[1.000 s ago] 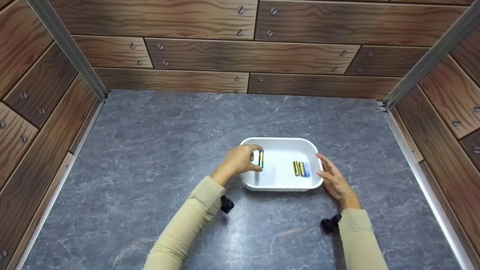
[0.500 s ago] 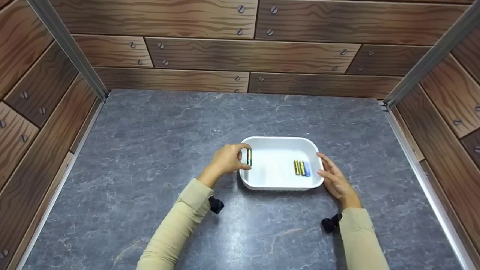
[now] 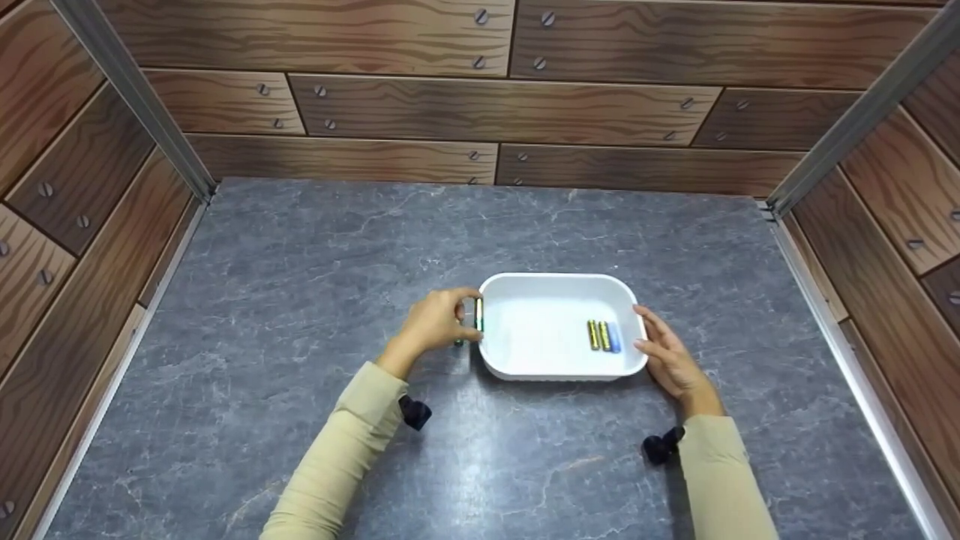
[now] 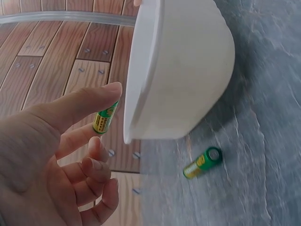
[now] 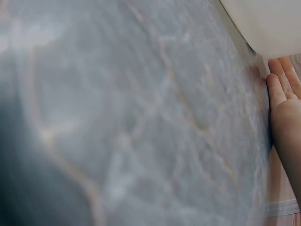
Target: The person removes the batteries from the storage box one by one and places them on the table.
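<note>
My left hand (image 3: 435, 321) pinches a green and yellow battery (image 4: 104, 118) between thumb and fingertips, just outside the left rim of a white plastic tub (image 3: 555, 279). Below it, a second green battery (image 4: 203, 163) lies on the table beside the tub; in the head view my hand mostly hides it. Two gold batteries (image 3: 598, 335) and a blue one (image 3: 614, 337) lie side by side inside the tub, towards its right end. My right hand (image 3: 675, 367) holds the tub's right rim with thumb and fingertips. Its other fingers (image 5: 278, 87) reach along the outer wall.
The tub stands on a grey marbled tabletop (image 3: 337, 262). Wood-patterned panels (image 3: 390, 109) enclose the back and both sides, with metal posts (image 3: 847, 112) at the rear corners. A black wrist camera (image 3: 415, 412) sits below each hand.
My left hand has moved left with the green battery, from over the tub's interior to just past its left rim. The right hand and the tub have stayed nearly still.
</note>
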### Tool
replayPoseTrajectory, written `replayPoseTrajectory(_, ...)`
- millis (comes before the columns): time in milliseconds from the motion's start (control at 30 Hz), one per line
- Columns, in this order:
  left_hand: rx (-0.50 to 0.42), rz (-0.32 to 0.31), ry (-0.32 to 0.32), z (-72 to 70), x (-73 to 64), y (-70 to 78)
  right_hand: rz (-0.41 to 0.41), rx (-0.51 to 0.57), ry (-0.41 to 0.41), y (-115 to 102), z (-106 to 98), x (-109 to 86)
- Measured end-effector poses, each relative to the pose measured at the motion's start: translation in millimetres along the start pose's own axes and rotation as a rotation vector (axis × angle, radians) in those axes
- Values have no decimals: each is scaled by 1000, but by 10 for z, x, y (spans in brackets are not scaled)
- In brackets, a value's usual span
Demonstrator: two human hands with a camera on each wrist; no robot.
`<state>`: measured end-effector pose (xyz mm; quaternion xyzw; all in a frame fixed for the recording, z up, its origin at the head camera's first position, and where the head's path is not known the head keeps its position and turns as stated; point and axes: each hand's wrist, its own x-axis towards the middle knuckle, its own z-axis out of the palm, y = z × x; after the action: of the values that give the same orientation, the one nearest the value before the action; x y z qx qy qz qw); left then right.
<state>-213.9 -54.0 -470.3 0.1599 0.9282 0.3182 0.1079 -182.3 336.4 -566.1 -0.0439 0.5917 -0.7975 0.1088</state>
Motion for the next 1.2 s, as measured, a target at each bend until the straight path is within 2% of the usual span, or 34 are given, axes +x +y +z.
replayPoseTrajectory(200, -9, 5, 31, -9, -46, -120, -3, 9, -21, 3, -12, 4)
replayPoseTrajectory(500, -17, -35, 5, 16, -74, -267, -22, 5, -36, 15, -26, -5)
replayPoseTrajectory(767, 7, -57, 15, 47, -79, -375, -28, 3, -38, 14, -25, -7)
replayPoseTrajectory(1200, 64, -147, 4, 153, -37, -546, -43, 14, -79, 20, -36, 3)
